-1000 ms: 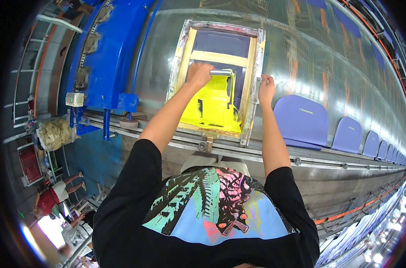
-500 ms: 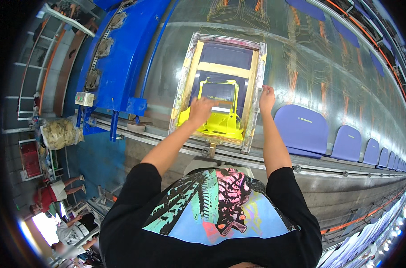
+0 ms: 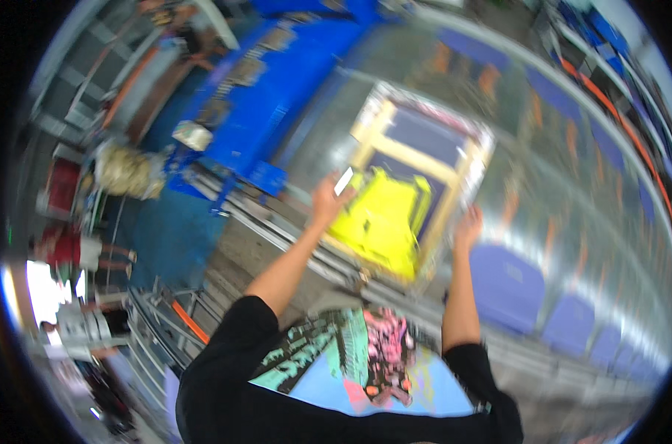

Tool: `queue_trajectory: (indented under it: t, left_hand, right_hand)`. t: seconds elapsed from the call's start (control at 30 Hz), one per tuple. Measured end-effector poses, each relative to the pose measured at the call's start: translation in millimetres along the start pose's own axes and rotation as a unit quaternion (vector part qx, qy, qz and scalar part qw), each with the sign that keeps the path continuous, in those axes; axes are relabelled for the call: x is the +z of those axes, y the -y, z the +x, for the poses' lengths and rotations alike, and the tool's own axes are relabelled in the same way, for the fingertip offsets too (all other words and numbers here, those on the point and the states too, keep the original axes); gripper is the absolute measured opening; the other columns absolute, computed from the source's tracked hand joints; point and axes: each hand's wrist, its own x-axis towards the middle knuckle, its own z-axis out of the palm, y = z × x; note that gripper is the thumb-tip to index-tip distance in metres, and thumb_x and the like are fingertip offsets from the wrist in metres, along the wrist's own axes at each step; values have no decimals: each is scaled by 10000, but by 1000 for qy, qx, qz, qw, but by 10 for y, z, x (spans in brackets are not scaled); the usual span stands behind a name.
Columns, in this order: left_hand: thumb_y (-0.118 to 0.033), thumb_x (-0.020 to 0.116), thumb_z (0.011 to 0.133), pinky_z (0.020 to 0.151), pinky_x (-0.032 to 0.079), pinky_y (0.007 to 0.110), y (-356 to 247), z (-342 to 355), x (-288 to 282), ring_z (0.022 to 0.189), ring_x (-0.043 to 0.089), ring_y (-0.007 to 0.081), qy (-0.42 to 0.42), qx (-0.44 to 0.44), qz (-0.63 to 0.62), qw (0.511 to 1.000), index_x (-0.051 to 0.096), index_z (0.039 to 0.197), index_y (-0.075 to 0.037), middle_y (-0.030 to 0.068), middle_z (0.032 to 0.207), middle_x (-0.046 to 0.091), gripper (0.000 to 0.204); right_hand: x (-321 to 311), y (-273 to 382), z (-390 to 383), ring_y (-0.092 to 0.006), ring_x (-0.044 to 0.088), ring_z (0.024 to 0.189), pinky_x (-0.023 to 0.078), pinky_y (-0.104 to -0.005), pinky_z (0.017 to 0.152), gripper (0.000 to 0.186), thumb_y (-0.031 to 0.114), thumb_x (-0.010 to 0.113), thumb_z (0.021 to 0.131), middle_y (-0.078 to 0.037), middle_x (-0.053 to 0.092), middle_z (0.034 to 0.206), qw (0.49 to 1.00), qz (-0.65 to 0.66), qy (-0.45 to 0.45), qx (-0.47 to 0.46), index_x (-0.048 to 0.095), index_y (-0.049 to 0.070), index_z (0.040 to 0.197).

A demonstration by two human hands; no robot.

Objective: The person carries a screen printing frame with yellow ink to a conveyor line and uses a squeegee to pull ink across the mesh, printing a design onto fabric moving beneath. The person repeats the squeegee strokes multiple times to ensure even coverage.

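A framed printing screen [image 3: 417,159] lies on the long table, with bright yellow ink [image 3: 384,222] spread over its nearer half. At the left side of that frame, my left hand [image 3: 327,201] is closed round a small squeegee [image 3: 343,181], whose white end sticks out past the fingers. My right hand [image 3: 468,226] is at the frame's right edge, fingers curled against it; motion blurs the exact grip. To the right of this hand lies a purple rounded panel [image 3: 505,285].
More purple panels [image 3: 570,322] run in a row along the table's near edge to the right. A blue machine [image 3: 266,96] stands at the left, beside the metal rail [image 3: 266,229]. Far left, two people [image 3: 73,248] are by a bright opening.
My left hand has gone from over the screen's middle to its left side with the squeegee. Yellow now covers the formerly dark window. The whole view has turned and blurred.
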Motion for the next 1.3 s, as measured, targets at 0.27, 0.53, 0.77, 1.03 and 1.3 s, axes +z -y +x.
queue_trajectory:
  t: [0.27,0.53,0.77,1.03,1.3]
  left_hand:
    - [-621,772,820,866,527,361,-286,-303,390,1022,667,231,89,-398,-183,895,647,1256,44,143,1150,696,805]
    - [-587,778,834,873,539,349,-1242,-222,74,1022,682,227,80,-354,-366,857,617,1269,60,162,1151,693,796]
    - [-514,805,841,855,562,325,-1725,-117,-1260,997,703,223,-25,-311,-434,845,560,1279,110,181,1150,694,801]
    - [-409,745,927,817,597,323,-1690,-420,-2446,951,729,200,-162,-252,-455,839,593,1216,101,167,1104,722,606]
    - [-434,739,926,798,583,306,-1741,-738,-2699,916,729,184,-266,-223,-461,817,593,1203,114,147,1063,727,632]
  right_hand:
    - [-757,-359,449,-29,335,523,257,-219,442,183,247,588,1033,72,420,666,973,198,-5,119,653,97,1115]
    - [-1704,869,1741,-13,284,520,220,-216,449,374,357,571,1041,91,331,660,931,306,92,179,601,110,1321]
    - [-1282,2257,1312,-24,282,530,221,-224,460,501,306,490,1077,80,269,682,848,464,201,157,430,101,1530]
    - [-90,3005,974,-29,334,585,292,-210,472,475,241,435,1087,47,359,735,785,503,339,126,411,80,1532]
    - [847,3431,1160,-35,341,566,300,-206,468,321,237,502,1074,46,405,751,737,481,454,142,574,111,1360]
